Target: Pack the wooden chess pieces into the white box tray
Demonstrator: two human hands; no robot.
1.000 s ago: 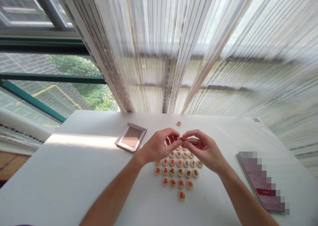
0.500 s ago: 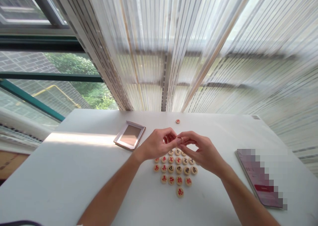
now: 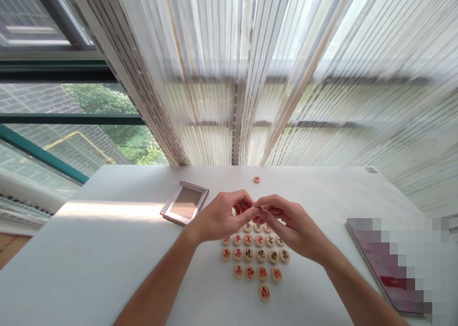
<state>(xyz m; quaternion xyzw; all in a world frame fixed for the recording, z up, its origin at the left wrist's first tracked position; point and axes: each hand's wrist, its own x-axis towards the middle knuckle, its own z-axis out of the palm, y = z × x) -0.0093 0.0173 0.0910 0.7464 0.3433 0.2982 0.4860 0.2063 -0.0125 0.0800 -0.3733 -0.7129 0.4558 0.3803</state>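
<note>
My left hand [image 3: 227, 217] and my right hand [image 3: 296, 226] meet fingertip to fingertip above the far rows of Chinese chess pieces [image 3: 261, 255]. Both pinch one small round chess piece, mostly covered by the fingers, with only a sliver of its edge showing. Below them the round wooden pieces, marked in red or black, lie flat in rows on the white table [image 3: 150, 278]. Part of the far rows is hidden under my hands. A red-marked piece [image 3: 264, 293] sits alone nearest me, and another red-marked piece [image 3: 256, 179] lies beyond my hands.
A shallow open box or lid [image 3: 185, 203] lies left of my left hand, near a strip of sunlight. A phone-like flat device [image 3: 390, 273], partly blurred out, rests at the right. Striped sheer curtains [image 3: 214, 97] and a window stand behind the table's far edge.
The view has tilted slightly, so the table and pieces appear lower. My fingers have turned a little and now cover more of the held piece. The laid-out pieces keep their arrangement.
</note>
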